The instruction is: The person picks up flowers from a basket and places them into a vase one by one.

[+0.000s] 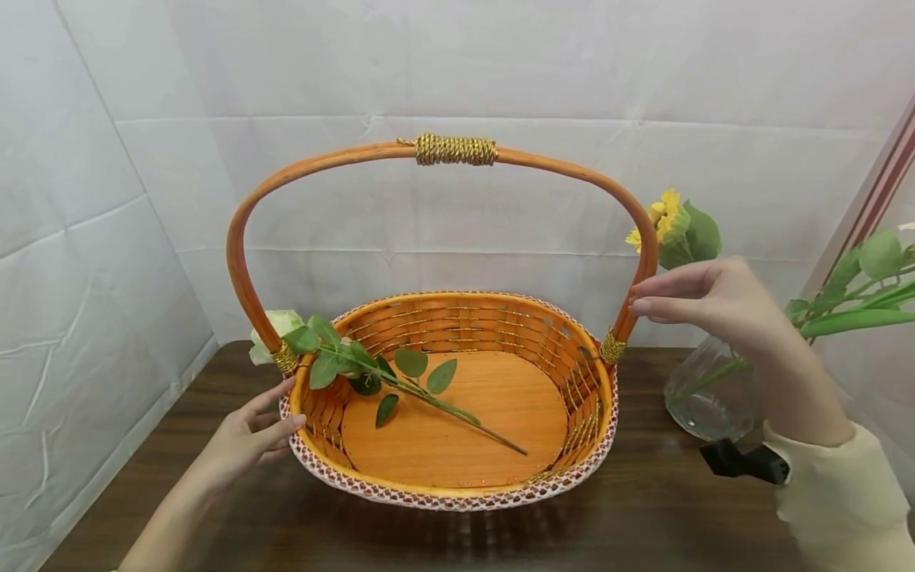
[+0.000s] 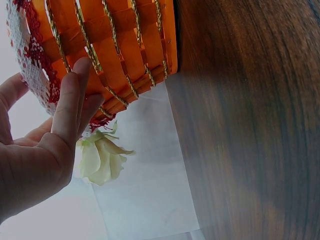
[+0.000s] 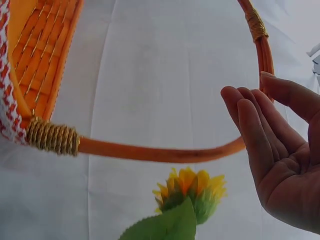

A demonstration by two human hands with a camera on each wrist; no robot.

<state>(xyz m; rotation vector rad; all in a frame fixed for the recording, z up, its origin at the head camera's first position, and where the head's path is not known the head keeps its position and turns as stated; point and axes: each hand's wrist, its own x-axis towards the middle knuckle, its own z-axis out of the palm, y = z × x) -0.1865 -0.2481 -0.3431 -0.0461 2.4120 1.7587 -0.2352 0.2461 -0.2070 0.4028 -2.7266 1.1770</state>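
An orange woven basket (image 1: 457, 492) with a lace-trimmed rim and a tall arched handle (image 1: 322, 161) stands on the dark table. My left hand (image 1: 243, 429) holds its left rim, thumb over the edge and fingers against the outer wall (image 2: 107, 45). Across the basket's left side lies a rose stem (image 1: 457, 411) with green leaves; its cream-white bloom (image 2: 102, 157) hangs outside the rim, beneath the handle's base. My right hand (image 1: 722, 306) is raised at the handle's right side, fingers fairly straight, the fingertips overlapping the handle in the head view.
A clear glass vase (image 1: 708, 397) stands right of the basket, partly behind my right forearm. Behind the handle shows a yellow sunflower (image 1: 668, 218) with a green leaf. More green stems (image 1: 865, 306) reach in from the right edge. White sheeting (image 1: 400, 79) backs the table.
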